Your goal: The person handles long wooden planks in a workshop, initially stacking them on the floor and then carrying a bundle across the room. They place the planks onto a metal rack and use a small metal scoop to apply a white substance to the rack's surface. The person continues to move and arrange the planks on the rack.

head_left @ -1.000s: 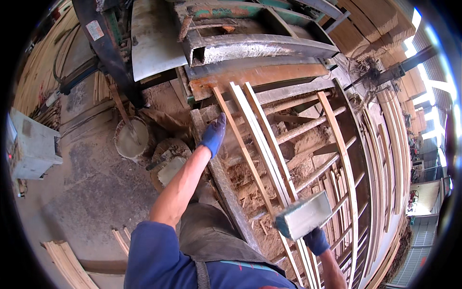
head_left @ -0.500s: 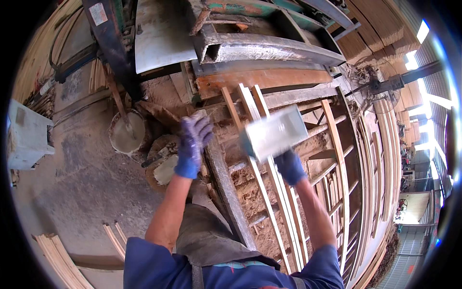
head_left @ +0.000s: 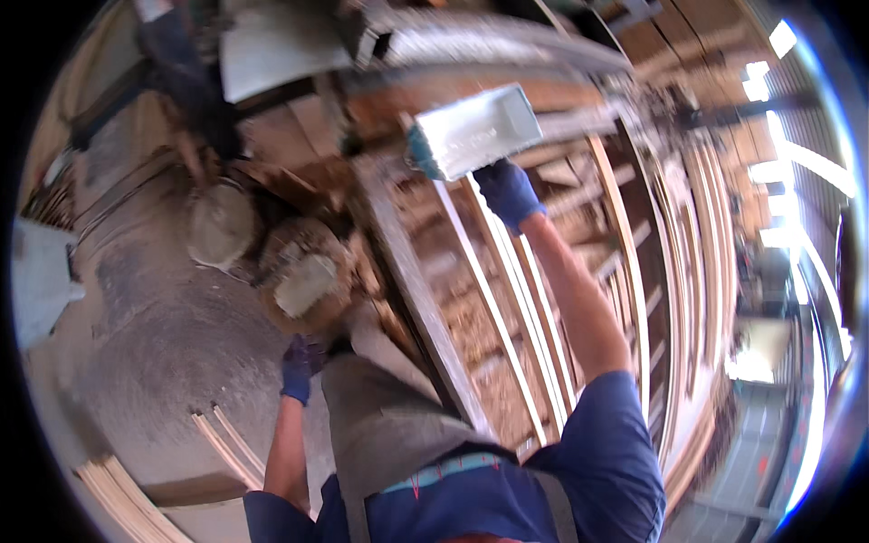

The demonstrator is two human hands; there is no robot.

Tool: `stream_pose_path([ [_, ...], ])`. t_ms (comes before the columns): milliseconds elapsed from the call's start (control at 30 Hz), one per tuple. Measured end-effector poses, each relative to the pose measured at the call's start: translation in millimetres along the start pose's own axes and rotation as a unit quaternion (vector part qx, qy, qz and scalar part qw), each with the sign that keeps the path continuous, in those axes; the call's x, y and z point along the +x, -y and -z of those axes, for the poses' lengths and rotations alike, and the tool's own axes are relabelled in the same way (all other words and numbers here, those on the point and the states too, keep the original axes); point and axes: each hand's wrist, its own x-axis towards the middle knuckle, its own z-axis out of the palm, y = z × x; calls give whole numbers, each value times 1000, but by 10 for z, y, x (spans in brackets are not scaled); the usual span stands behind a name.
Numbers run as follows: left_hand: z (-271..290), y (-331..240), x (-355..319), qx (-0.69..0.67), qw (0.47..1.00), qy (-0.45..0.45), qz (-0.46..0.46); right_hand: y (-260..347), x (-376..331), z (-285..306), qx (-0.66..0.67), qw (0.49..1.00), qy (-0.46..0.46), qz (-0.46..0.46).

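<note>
My right hand [head_left: 509, 192], in a blue glove, is stretched forward and grips a pale rectangular wooden block [head_left: 477, 132], held up near the machine's metal housing [head_left: 471, 45]. Under it lie several long thin wooden slats [head_left: 507, 299] on a slatted wooden frame. My left hand [head_left: 299, 369], also in a blue glove, hangs low beside my hip over the concrete floor and holds nothing that I can see; its fingers look curled.
A grey bucket [head_left: 223, 226] and a basket-like heap with a pale block [head_left: 308, 282] stand on the floor at left. Loose slats [head_left: 226, 443] lie on the floor near my left side. More stacked timber [head_left: 706, 235] runs along the right.
My right hand has carried the block further forward, up toward the machine. My left hand has dropped from the frame's edge down to my hip. The view is now blurred by head motion.
</note>
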Motion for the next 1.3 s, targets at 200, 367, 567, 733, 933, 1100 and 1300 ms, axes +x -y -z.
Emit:
stream_pose_path([
  [200, 1208, 1394, 154, 69, 975, -104, 185, -271, -1054, 499, -23, 998, 64, 17],
  [367, 1580, 1694, 553, -96, 977, -19, 188, -217, -1424, 565, 18, 997, 73, -12],
  [567, 544, 1627, -600, 130, 991, -9, 24, -860, -3160, 858, 13, 998, 64, -16],
  [733, 8, 2374, -1517, 222, 975, 31, 0, -1317, -5032, 1305, 14, 988, 129, -84],
  [933, -532, 3353, -2465, 251, 943, 184, -119, -2123, -7684, 1782, -20, 980, 156, -126],
  [1100, -130, 4697, -3198, 296, 944, 117, -89, -2586, -9347, 2138, -3, 970, 139, -198],
  [1300, 885, 6649, -4557, 317, 947, 47, 15, -2981, -9778, 2089, 103, 965, 167, -175],
])
